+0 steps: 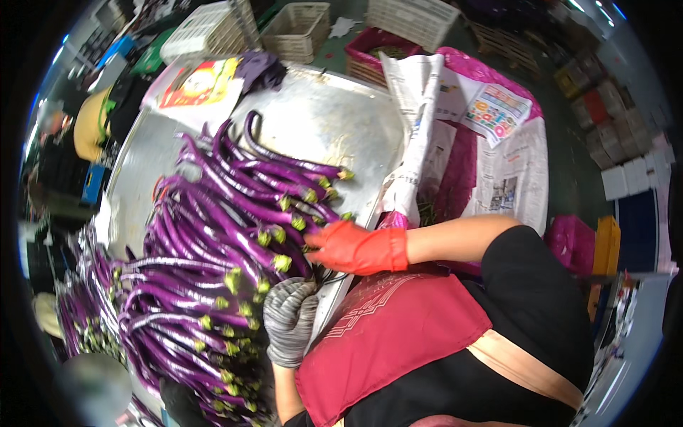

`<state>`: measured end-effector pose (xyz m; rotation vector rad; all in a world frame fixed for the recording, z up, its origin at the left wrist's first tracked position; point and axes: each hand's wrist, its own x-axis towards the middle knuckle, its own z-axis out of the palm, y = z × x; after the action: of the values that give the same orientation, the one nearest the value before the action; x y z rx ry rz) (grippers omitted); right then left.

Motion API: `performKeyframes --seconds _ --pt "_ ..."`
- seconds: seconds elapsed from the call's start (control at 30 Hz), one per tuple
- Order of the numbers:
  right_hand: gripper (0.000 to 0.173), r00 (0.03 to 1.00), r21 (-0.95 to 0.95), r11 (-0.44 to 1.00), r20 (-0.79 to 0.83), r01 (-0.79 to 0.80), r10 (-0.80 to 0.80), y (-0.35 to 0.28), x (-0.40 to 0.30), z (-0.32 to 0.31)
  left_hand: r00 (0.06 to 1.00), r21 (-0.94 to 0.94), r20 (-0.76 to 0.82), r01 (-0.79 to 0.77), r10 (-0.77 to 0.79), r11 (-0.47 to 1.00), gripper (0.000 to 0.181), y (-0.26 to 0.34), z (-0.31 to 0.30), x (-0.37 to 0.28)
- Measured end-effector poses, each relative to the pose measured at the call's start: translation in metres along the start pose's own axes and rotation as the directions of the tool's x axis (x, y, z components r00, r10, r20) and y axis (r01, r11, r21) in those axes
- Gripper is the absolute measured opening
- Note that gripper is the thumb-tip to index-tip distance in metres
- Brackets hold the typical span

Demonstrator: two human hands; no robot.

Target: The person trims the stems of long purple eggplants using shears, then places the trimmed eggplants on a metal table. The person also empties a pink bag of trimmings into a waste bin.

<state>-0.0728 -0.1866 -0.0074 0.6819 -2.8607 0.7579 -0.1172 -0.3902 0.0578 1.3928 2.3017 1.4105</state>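
Note:
Long purple eggplants point(213, 213) lie in a large heap on a metal table point(341, 117), most with their green stem ends towards me. My right hand point(355, 248), in a red rubber glove, reaches over the near edge of the heap. Its fingertips are at the stem ends, and what lies under them is hidden. Below it, my left hand point(291, 320), in a grey striped knit glove, is curled beside the stem ends at the table's near edge. Whether an eggplant is inside its fingers cannot be made out.
A container lined with newspaper point(405, 139) and pink plastic point(456, 171) stands at my right against the table. Plastic crates point(296, 32) stand beyond the far edge. A printed bag point(200, 85) lies on the far corner. More bundled eggplants point(88, 299) are at the left.

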Motion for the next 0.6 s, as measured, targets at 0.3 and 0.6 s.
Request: performKeyframes --seconds 0.3,0.6 --pt "0.066 0.029 0.434 0.415 -0.662 -0.800 0.749 0.133 -0.111 -0.030 0.957 -0.217 0.252 -0.085 0.140 0.972 0.010 -0.014 0.083 0.033" --pt "0.020 0.154 0.781 0.521 -0.500 -0.344 0.852 0.063 -0.149 -0.046 0.943 -0.354 0.334 0.133 -0.007 0.926 0.035 -0.006 0.142 0.092"
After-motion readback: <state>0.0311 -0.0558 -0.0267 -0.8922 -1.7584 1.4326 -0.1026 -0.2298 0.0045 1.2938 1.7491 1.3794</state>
